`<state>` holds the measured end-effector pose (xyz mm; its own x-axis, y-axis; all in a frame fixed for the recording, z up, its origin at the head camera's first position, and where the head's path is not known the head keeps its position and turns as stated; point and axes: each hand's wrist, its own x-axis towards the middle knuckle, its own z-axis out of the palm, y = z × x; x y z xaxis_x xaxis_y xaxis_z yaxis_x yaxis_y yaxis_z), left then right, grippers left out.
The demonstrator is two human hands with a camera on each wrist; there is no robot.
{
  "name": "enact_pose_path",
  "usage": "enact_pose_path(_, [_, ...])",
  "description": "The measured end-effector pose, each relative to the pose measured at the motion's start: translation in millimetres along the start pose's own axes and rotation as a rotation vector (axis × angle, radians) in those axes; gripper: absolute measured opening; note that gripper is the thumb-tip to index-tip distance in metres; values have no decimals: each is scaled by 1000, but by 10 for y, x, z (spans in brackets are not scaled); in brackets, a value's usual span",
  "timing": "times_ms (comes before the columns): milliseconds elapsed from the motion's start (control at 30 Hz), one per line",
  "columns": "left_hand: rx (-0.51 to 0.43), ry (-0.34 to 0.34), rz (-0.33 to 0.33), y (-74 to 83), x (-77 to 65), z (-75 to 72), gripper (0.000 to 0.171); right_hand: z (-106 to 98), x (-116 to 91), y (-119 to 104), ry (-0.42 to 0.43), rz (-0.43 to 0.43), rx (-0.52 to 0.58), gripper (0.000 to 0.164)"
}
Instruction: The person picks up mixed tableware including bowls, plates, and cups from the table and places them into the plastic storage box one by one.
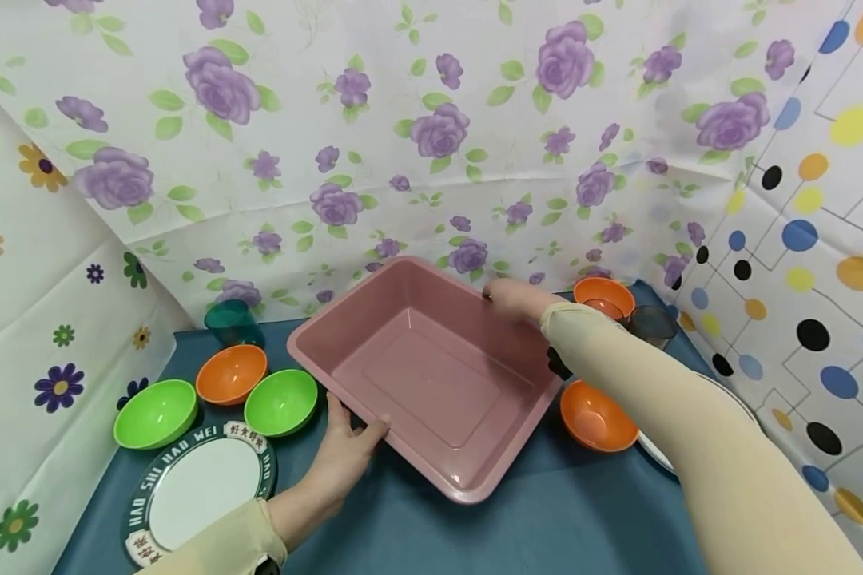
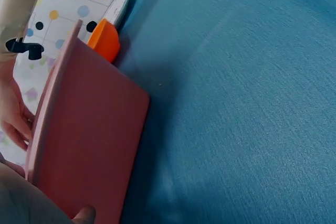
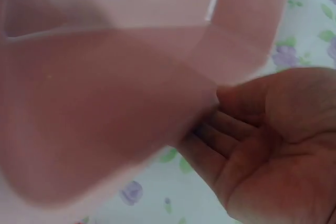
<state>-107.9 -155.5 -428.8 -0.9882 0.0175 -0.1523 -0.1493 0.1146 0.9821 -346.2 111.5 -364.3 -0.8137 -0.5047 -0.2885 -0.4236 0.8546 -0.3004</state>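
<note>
A: Where could a hand pass?
B: Over the blue tabletop, in front of the pink rectangular plastic basin and to the right of the left hand, which grips the basin's near rim.
A: And on the left side?
B: Tight. A bright green round bowl stands just beside the basin, and a white round plate with a dark green rim lies in front of it.
A: The right?
B: A cream-sleeved right arm slants across, near a glossy orange round bowl.
A: Behind?
B: The white purple-flowered backdrop closes it off.
</note>
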Motion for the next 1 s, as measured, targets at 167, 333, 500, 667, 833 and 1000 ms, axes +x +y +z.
enact_pose_path(167, [22, -29, 15, 15, 14, -8, 103, 64, -58, 38, 64, 43, 67, 32])
enact_pose_path(333, [40, -43, 3, 61, 74, -75, 101, 75, -126, 55, 62, 62, 95, 39])
enact_pose_path(500, [39, -74, -5, 67, 146, -134, 99, 97, -172, 85, 68, 67, 86, 38])
enact_pose_path(667, [46, -104, -12, 75, 199, -188, 97, 122, -220, 150, 78, 42, 101, 31])
enact_pose_path(833, [38, -126, 4, 80, 248, -221, 89, 128, -274, 213, 50, 29, 150, 27])
enact_pose_path(1000, [65, -136, -8, 69, 297, -252, 88, 138, -320, 239, 12, 60, 233, 37])
